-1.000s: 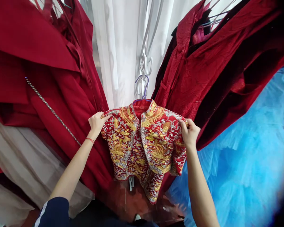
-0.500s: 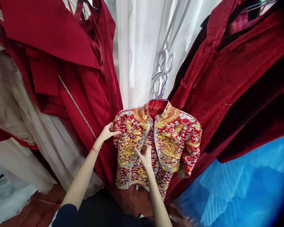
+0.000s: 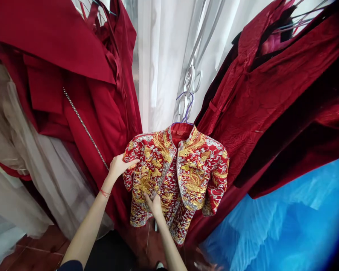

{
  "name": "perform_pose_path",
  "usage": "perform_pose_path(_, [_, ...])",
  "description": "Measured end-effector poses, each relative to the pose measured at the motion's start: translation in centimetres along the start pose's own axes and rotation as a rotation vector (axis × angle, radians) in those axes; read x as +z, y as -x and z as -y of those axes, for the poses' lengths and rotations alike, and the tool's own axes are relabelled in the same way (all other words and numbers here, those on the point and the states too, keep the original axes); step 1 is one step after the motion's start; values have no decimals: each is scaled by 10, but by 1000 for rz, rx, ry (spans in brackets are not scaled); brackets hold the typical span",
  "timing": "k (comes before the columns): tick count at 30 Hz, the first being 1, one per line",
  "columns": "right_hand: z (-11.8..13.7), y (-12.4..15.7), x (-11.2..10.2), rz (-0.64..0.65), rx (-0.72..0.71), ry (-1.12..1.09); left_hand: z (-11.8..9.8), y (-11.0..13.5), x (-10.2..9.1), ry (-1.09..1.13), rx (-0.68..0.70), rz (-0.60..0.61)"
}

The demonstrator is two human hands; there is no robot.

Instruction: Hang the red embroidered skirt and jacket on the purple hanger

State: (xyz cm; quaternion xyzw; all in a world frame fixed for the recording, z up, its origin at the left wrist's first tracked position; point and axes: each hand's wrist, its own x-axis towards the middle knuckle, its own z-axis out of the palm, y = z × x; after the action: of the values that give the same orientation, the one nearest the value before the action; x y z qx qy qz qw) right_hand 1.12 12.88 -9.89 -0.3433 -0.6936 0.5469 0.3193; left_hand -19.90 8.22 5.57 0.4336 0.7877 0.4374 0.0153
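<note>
Filling the left side: plain red gown (image 3: 51,41), hung high, folds running down toward center. Right side: patterned red garment (image 3: 260,101), also hung, with dark velvet-looking cloth behind and below it. Blue tulle (image 3: 293,226) takes the lower right corner. White curtain (image 3: 164,56) runs down the middle, between the two red masses. Pale sheer gown (image 3: 59,165) at lower left, under the red gown. Reddish tiled floor (image 3: 48,244) shows at the bottom.

Embroidered jacket (image 3: 194,180) is center, below the curtain: red, gold and silver stitching, short sleeves, stand collar, front parted. It hangs roughly upright.

Left hand (image 3: 118,165) has the jacket's sleeve on the near-left side, thumb over the front, other fingers mostly hidden around the edge. Right hand (image 3: 155,207) is low on the same-side front panel, thumb spread from the fingers; fingertips partly hidden, can't tell if it grips cloth.

Purple hanger (image 3: 190,105) comes out of the collar, hook up at the white rings (image 3: 190,77); can't tell exactly how it's hooked. Beaded strip (image 3: 84,128) slants down the red gown toward the left hand. Thin red cord (image 3: 104,194) circles the left wrist.
</note>
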Motion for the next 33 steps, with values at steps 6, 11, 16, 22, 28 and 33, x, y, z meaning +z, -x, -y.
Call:
perform_pose_path(6, [31, 21, -12, 190, -40, -56, 39, 20, -16, 383, 92, 345])
perform_pose_path(11, [74, 39, -41, 263, -38, -164, 64, 32, -19, 131, -90, 137])
perform_pose_path(16, [78, 44, -50, 280, 13, -246, 64, 25, -23, -105, -152, -146])
perform_pose_path(22, [93, 40, -48, 352, -133, -108, 59, 14, -23, -229, -166, -297])
perform_pose_path(28, [86, 35, -56, 429, -120, -137, 62, 8, -33, -265, -170, -463])
perform_pose_path(33, [43, -2, -83, 220, -51, 23, 67, 4, -29, -291, -210, -423])
